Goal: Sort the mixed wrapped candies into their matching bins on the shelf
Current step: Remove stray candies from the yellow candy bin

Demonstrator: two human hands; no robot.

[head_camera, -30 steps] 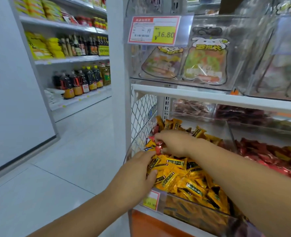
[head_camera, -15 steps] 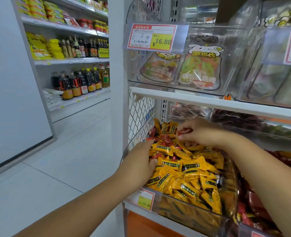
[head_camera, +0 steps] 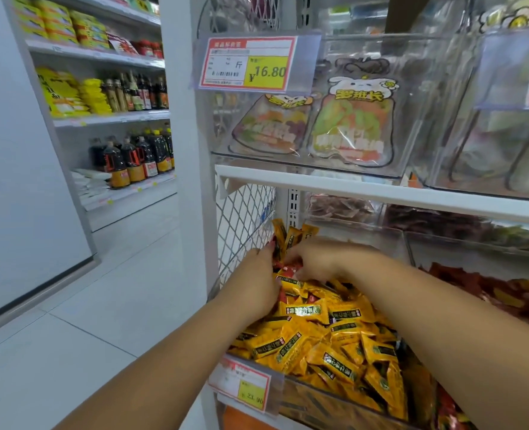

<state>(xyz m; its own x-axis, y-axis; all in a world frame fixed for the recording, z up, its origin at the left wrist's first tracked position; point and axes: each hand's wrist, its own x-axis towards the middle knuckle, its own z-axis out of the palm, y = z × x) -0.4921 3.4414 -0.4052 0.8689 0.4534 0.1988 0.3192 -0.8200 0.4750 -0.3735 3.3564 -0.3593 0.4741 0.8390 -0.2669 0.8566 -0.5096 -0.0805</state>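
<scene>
A clear bin (head_camera: 343, 398) on the lower shelf is heaped with yellow wrapped candies (head_camera: 334, 342). A few red wrapped candies (head_camera: 289, 270) lie mixed in at its back left corner. My left hand (head_camera: 253, 283) rests against the pile's left side by the wire mesh, its fingers reaching up and fairly straight. My right hand (head_camera: 322, 262) reaches in from the right, and its curled fingertips pinch at the red candies. What lies under the fingers is hidden. The neighbouring bin on the right holds red candies (head_camera: 505, 293).
A white shelf board (head_camera: 381, 190) runs just above the hands, with clear bins of bagged sweets (head_camera: 350, 128) on it. Price tags (head_camera: 247, 63) hang on the bin fronts. A wire mesh panel (head_camera: 244, 218) closes the left side. The tiled aisle floor (head_camera: 86, 336) lies to the left.
My right hand has moved from the back middle of the bin to its back left corner. My left hand has slid up along the mesh side to meet it.
</scene>
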